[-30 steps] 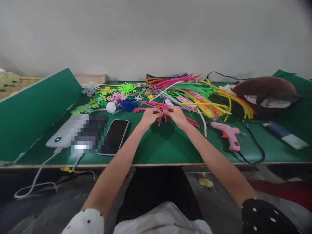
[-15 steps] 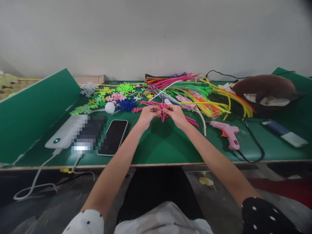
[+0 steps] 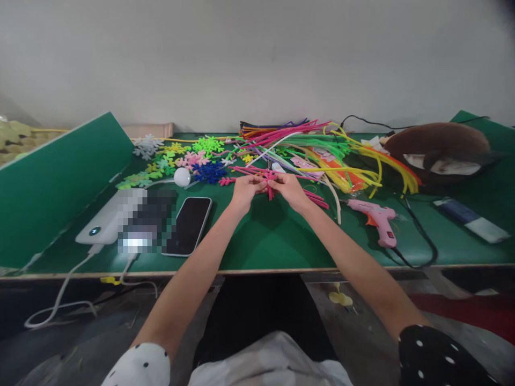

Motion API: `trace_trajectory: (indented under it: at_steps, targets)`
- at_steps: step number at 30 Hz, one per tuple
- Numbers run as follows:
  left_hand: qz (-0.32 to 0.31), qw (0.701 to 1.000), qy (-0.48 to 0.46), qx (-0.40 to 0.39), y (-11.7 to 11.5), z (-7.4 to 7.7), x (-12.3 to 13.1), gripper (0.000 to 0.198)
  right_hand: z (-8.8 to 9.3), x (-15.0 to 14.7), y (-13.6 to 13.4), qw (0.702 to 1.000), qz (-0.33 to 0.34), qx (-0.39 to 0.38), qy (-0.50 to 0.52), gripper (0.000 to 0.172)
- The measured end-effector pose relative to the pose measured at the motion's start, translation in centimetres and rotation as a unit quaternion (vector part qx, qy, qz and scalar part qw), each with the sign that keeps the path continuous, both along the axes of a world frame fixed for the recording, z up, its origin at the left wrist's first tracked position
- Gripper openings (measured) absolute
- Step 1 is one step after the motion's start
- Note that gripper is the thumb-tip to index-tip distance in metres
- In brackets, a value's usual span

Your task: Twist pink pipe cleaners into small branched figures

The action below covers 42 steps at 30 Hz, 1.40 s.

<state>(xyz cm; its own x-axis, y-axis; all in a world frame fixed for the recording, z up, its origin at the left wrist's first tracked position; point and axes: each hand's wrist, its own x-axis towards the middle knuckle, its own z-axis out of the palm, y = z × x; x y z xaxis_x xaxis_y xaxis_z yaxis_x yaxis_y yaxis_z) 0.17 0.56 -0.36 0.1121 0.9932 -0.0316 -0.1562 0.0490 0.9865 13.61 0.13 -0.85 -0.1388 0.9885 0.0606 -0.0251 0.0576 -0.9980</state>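
Observation:
Between my two hands is a pink pipe-cleaner shape [image 3: 270, 192], held just above the green table. My left hand [image 3: 246, 192] pinches its left side with thumb and fingers. From the other side my right hand [image 3: 290, 190] grips it with closed fingertips, which hide part of its middle. Loose pink pipe cleaners [image 3: 317, 198] lie beside and behind my right hand. A small pink branched piece [image 3: 226, 182] rests just left of my left hand. Behind the hands spreads a pile of green pipe cleaners [image 3: 322, 142] with other colours mixed in.
Several finished snowflake shapes, among them a blue one [image 3: 209, 172], lie at the back left beside a white ball [image 3: 182, 177]. A phone [image 3: 189, 225] and a white power bank [image 3: 108, 220] sit left. On the right are a pink glue gun [image 3: 376, 217] and a brown plush [image 3: 438, 147].
The pink shape has shifted or turned slightly between my fingertips, its lower part looking narrower. Both hands stay closed on it in nearly the same place.

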Motion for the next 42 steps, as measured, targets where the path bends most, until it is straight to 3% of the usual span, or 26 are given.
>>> trace_trajectory:
  at_steps: [10,15,23,42]
  targets:
    - [-0.009,0.984,0.068,0.164,0.1,0.0,-0.1,0.013,1.1,0.0,-0.8,0.994,0.01,-0.041,0.099,0.029]
    - [-0.035,0.972,0.109,0.203,0.3,0.0,-0.4,0.015,1.4,0.4,-0.7,0.987,0.004,-0.103,0.126,0.019]
    - [-0.007,0.944,0.19,0.27,0.1,-0.3,-0.4,0.01,1.6,0.7,-0.6,0.97,0.042,-0.17,0.167,0.008]
    - [0.042,0.93,0.227,0.285,0.3,-0.3,-0.6,0.013,1.1,1.2,-0.4,0.983,0.073,-0.116,0.124,0.01]
